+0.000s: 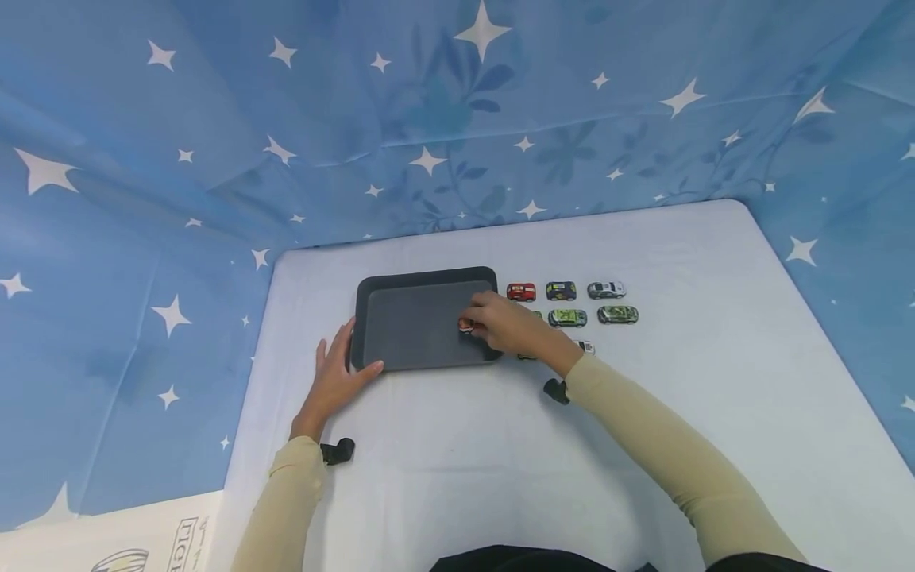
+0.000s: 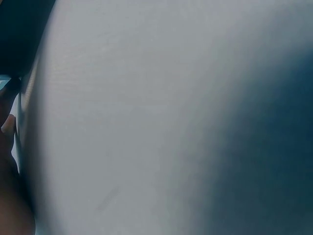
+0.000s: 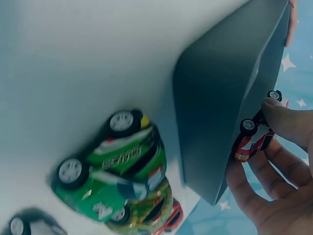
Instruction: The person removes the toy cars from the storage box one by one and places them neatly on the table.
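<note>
A dark grey rectangular tray (image 1: 411, 322) lies on the white-covered table. My left hand (image 1: 334, 383) rests at its near left corner, fingers spread along the left side and thumb on the front rim. Over the right part of the tray, my right hand (image 1: 506, 324) pinches a small red and white toy car (image 1: 466, 326) between thumb and fingers. In the right wrist view the held car (image 3: 254, 139) is tipped, its wheels showing, close to the tray wall (image 3: 215, 103). The left wrist view is mostly blurred cloth, with part of the left hand (image 2: 10, 161) at its edge.
Right of the tray stand several toy cars in rows, among them a red one (image 1: 521, 292), a dark one (image 1: 561, 291), a silver one (image 1: 606, 290) and green ones (image 1: 568, 318). My right arm partly covers the nearest cars. A starry blue curtain (image 1: 343, 119) hangs behind.
</note>
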Demonstrator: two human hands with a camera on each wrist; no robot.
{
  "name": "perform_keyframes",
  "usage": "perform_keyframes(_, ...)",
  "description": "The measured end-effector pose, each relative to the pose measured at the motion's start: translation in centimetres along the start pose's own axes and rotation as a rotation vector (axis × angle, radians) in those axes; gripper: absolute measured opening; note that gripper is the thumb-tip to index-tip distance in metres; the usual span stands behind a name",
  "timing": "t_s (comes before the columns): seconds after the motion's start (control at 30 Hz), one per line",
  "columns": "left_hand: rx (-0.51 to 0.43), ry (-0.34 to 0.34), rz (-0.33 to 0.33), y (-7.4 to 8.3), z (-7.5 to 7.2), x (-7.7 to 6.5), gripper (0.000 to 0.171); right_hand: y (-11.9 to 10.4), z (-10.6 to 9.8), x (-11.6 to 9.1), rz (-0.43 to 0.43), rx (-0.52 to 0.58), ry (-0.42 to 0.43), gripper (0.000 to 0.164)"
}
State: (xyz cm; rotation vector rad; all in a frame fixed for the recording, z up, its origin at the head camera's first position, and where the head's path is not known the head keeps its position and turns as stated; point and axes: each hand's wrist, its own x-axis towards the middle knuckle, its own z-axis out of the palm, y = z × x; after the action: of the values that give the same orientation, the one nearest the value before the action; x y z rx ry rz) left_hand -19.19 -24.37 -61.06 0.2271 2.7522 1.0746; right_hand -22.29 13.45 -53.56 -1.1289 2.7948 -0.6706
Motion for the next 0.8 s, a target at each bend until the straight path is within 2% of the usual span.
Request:
perform_keyframes(0.4,-0.006,-0.007,0.005,0.1,-0.1,0.1,0.107,1.2,-2.1,-1.7,-0.009,0.027,0.056,0.028)
perform_keyframes(0.8,-0.023,-0.010,0.008,0.0,-0.1,-0.1,0.107,2.7,-3.3,-4.5,0.076,0.048,0.037,0.032)
